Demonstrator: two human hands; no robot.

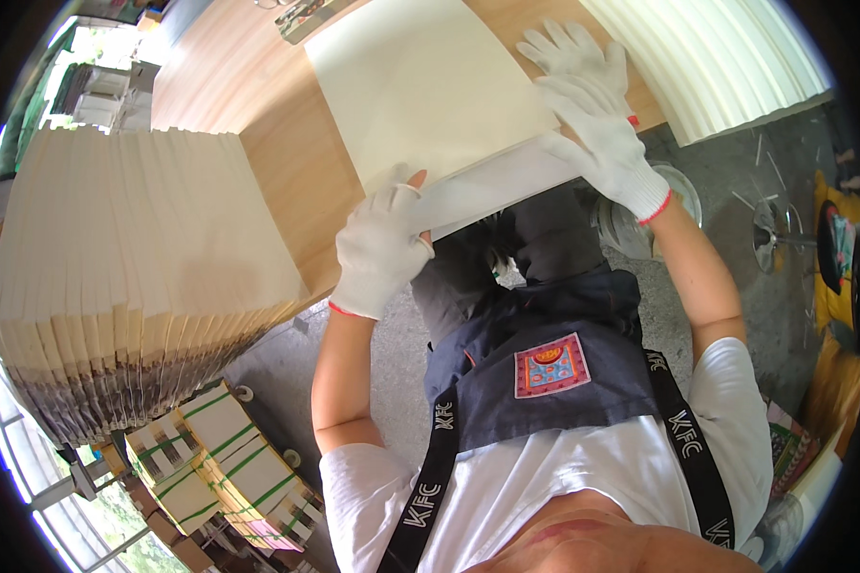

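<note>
Cream rectangular sheet [425, 86] on pale wooden bench [291, 158], upper centre | left white-gloved hand [380, 246] pinching lower-left corner | right white-gloved hand [610, 145] at lower-right corner, grip unclear | advisable: support both corners evenly

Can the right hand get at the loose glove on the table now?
Probably yes: the right hand overlaps part of the loose glove in view, and nothing seems to block it.

Gloves [377, 253]: white, red cuff edging. Sheet [411, 86]: plain cream. Table [215, 81]: light brown, wood-grain pattern. Apron [478, 349]: dark navy; patch [552, 366], red-bordered, blue field. Straps [428, 477]: black, white lettering.
</note>
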